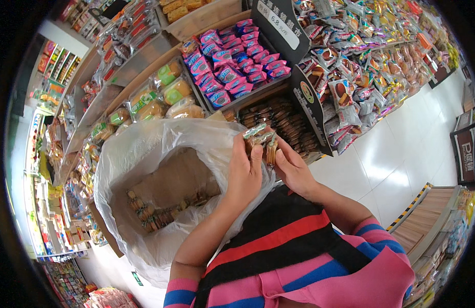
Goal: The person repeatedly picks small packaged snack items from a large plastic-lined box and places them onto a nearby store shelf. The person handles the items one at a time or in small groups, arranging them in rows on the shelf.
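Between my two hands I hold a few small wrapped biscuit packs (pixel 271 152) in clear film. My left hand (pixel 243 171) grips packs from the left, thumb laid over them. On the other side my right hand (pixel 295 165) pinches a pack between thumb and fingers. Just beyond the hands, a bin of wrapped biscuits (pixel 276 119) holds tight rows of similar brown packs. To the left, a carton lined with a translucent plastic bag (pixel 122 154) gapes upward. Wrapped biscuits (pixel 156 217) lie along its bottom, and the bag's edge reaches under my left forearm.
Pink and blue snack packs (pixel 229 65) fill a tray behind the bin. Bagged bread rolls (pixel 145 104) sit left of them. Black price boards (pixel 312 109) stand upright at the bin's right, beside heaped wrapped cakes (pixel 345 92). A wooden platform (pixel 422 211) with a striped edge lies right.
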Demonstrator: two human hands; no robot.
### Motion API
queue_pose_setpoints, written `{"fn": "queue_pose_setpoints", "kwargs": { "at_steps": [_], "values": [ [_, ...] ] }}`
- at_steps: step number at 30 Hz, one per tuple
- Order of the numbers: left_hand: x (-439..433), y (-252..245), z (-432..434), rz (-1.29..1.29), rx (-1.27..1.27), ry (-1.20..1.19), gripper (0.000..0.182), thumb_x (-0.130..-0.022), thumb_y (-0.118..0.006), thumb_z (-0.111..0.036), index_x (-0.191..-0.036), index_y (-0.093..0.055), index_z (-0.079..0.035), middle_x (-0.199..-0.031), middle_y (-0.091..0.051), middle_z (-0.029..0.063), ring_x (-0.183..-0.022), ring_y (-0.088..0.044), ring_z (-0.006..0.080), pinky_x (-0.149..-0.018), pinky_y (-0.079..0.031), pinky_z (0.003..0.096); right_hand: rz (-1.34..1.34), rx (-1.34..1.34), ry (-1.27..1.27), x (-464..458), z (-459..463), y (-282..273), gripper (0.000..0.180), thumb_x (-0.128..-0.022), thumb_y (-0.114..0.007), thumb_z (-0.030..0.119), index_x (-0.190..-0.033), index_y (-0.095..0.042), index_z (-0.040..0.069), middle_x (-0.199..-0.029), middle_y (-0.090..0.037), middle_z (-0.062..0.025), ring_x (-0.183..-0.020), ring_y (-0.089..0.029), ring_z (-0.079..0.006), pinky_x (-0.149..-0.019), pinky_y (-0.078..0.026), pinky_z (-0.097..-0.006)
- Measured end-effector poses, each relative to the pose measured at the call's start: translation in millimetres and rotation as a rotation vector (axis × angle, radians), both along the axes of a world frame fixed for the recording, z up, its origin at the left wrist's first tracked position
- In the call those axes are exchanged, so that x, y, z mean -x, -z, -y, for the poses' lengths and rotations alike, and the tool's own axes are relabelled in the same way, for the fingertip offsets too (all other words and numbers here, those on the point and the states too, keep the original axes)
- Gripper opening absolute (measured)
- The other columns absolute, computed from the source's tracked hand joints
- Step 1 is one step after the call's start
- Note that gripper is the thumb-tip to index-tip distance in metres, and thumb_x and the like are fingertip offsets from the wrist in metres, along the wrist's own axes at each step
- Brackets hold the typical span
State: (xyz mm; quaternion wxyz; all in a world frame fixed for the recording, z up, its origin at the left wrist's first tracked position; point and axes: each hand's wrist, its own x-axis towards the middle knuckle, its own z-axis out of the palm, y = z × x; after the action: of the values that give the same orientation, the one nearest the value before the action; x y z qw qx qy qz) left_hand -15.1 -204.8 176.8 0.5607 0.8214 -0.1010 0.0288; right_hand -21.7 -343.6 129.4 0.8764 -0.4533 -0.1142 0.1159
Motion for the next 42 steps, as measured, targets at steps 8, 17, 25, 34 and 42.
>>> {"fn": "queue_pose_setpoints", "kwargs": {
  "at_steps": [8, 17, 25, 34, 42],
  "values": [
    [-30, 37, 38, -0.286, 0.431, -0.071, 0.051, -0.104, -0.030, -0.044, -0.110, -0.055, 0.000, -0.104, -0.058, 0.0078, -0.093, -0.052, 0.0145, -0.085, -0.043, 0.0294, -0.238, 0.020, 0.031, -6, 10, 22, 0.058, -0.104, -0.041, 0.027, -0.151, -0.014, 0.008, -0.138, -0.042, -0.0080, -0.125, -0.044, -0.0155, -0.102, -0.039, -0.0331],
    [-50, 65, 38, -0.561, 0.664, 0.020, 0.039, -0.102, -0.044, -0.035, -0.121, -0.050, -0.001, -0.110, -0.058, 0.0073, -0.093, -0.057, 0.0157, -0.082, -0.047, 0.0322, -0.206, 0.139, 0.072, -31, 49, 46, 0.063, -0.091, -0.064, 0.016, -0.142, -0.032, -0.003, -0.129, -0.053, -0.0126, -0.114, -0.052, -0.0161, -0.098, -0.042, -0.0298],
    [-51, 72, 35, -0.062, -0.057, -0.085, 0.033, -0.101, -0.048, -0.024, -0.124, -0.045, 0.000, -0.106, -0.060, 0.0129, -0.096, -0.058, 0.0230, -0.088, -0.044, 0.0338, -0.138, 0.382, 0.134, -47, 49, 67, 0.043, -0.092, -0.063, 0.019, -0.126, -0.053, -0.005, -0.108, -0.064, -0.0068, -0.093, -0.056, -0.0106, -0.085, -0.046, -0.0279],
    [-71, 93, 27, -0.335, 0.645, -0.234, 0.029, -0.102, -0.046, -0.027, -0.122, -0.040, -0.007, -0.111, -0.056, 0.0092, -0.098, -0.060, 0.0202, -0.074, -0.054, 0.0368, 0.058, 0.936, 0.528, -103, 72, 80, 0.028, -0.089, -0.060, 0.009, -0.115, -0.053, 0.001, -0.112, -0.060, -0.0195, -0.096, -0.062, -0.0316, -0.080, -0.049, -0.0406],
    [-70, 110, 26, -0.423, 0.721, -0.191, 0.029, -0.102, -0.045, -0.029, -0.121, -0.042, -0.007, -0.115, -0.055, 0.0092, -0.102, -0.060, 0.0224, -0.080, -0.053, 0.0403, 0.269, 1.640, -0.055, -194, 52, 178, 0.057, -0.078, -0.057, -0.004, -0.133, -0.048, 0.008, -0.146, -0.036, -0.0201, -0.131, -0.038, -0.0417, -0.105, -0.039, -0.0443]
  ]
}}
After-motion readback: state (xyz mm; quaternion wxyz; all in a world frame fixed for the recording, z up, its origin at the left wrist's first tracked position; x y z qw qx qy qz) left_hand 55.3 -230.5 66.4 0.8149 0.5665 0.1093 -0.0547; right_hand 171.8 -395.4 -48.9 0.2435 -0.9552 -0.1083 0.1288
